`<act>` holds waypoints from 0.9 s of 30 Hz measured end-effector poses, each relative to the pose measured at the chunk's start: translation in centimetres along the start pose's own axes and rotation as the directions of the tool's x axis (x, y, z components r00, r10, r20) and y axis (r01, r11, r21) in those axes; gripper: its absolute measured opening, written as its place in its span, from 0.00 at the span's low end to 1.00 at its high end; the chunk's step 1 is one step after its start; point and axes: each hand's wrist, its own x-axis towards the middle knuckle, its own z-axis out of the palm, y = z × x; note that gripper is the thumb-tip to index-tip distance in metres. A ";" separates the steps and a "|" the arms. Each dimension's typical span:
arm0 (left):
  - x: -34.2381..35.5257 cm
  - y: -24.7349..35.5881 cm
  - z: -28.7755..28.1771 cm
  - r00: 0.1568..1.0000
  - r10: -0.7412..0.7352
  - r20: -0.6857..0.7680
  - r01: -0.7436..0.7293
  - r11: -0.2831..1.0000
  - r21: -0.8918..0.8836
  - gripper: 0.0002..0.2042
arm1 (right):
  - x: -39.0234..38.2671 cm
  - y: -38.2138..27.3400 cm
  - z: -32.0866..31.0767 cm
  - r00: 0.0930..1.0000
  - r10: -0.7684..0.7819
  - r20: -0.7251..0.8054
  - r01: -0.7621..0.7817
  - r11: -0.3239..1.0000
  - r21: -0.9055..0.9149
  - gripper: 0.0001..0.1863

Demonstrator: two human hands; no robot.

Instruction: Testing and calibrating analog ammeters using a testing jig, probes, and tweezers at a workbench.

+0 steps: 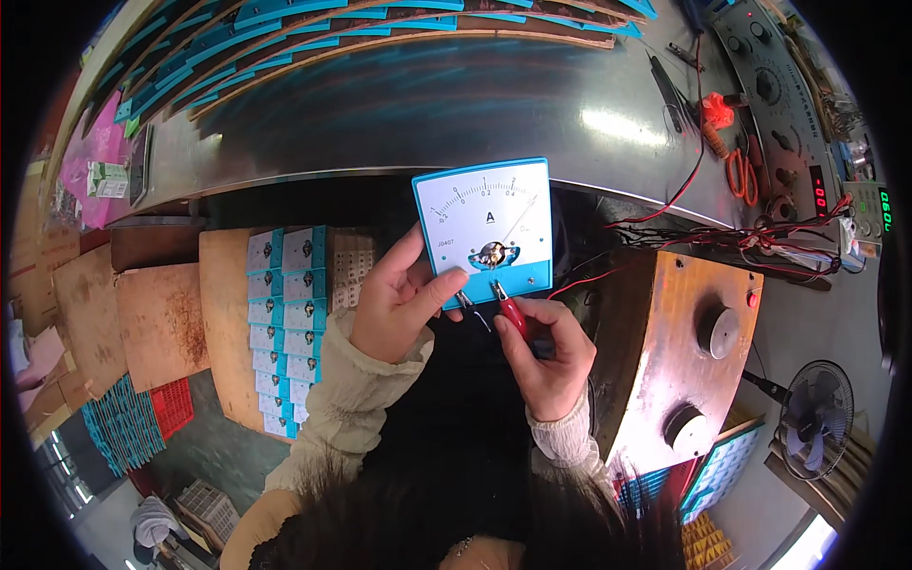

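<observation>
I record a cream left sleeve (366, 389) and matching right sleeve (562, 442), both crinkled cloth, drawn in at the wrist; the left cuff flares into a ruffle. Left hand (404, 302) and right hand (551, 356) are bare. I note loose strands of hair (332, 527) and a black garment (456, 408), its details lost in shadow.

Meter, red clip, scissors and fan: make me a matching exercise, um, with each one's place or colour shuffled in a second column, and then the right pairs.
Column one:
1. meter
2. red clip
3. scissors
4. fan

Column two:
A. black, lower right of the picture
B. held in the left hand
C. orange handles
D. pinched by the right hand

Pairs: 1-B, 2-D, 3-C, 4-A.
</observation>
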 end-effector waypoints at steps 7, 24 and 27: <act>0.0 -0.2 0.0 0.999 0.036 0.004 -0.036 0.999 0.006 0.32 | 0.0 0.3 0.0 1.000 -0.027 -0.012 0.027 1.000 0.006 0.13; 1.0 0.1 1.0 0.996 -0.029 0.085 0.025 0.998 0.055 0.32 | -0.8 -0.4 -1.4 0.998 -0.049 -0.045 0.044 0.994 -0.104 0.13; 0.8 -0.1 1.1 0.998 -0.014 0.068 0.011 0.999 0.040 0.32 | -0.7 -0.3 -1.2 0.996 -0.068 -0.062 0.062 0.993 -0.100 0.13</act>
